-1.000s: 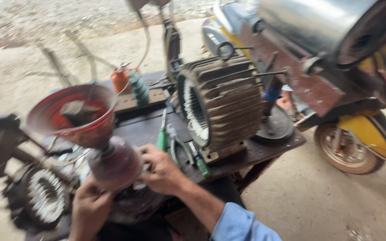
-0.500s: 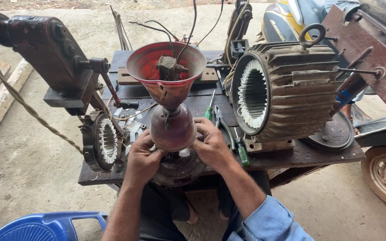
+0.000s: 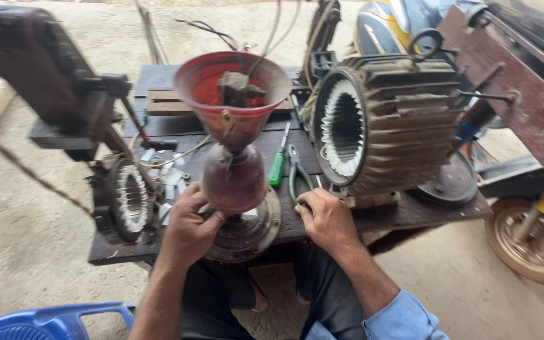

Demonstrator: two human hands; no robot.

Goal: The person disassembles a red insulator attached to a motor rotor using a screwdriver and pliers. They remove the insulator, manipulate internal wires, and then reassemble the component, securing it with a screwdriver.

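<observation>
Left hand [image 3: 188, 225] against the lower left side of the rounded dark red metal body [image 3: 234, 178], fingers [image 3: 191, 200] loosely curled and close together, wrapped on its surface, thumb underneath near the round grey metal base plate [image 3: 247, 231]. The body stands upright on this plate at the front edge of the dark wooden worktop [image 3: 171, 126], beneath a wide red metal funnel-shaped bowl [image 3: 232, 88] that carries a small dark block inside.

Right hand [image 3: 326, 217] resting on the worktop just right of the base plate, fingers bent and drawn together over the handle ends of a pair of dark green-handled pliers [image 3: 297, 173]; whether they grip the handles or merely lie on them cannot be told. A green-handled screwdriver [image 3: 278, 165] lies just left of the pliers, between them and the red body.

Large ribbed grey motor housing with pale windings [image 3: 385, 126] behind the right hand. Smaller dark stator with pale windings [image 3: 127, 198] left of the left hand, at the worktop's left edge.
</observation>
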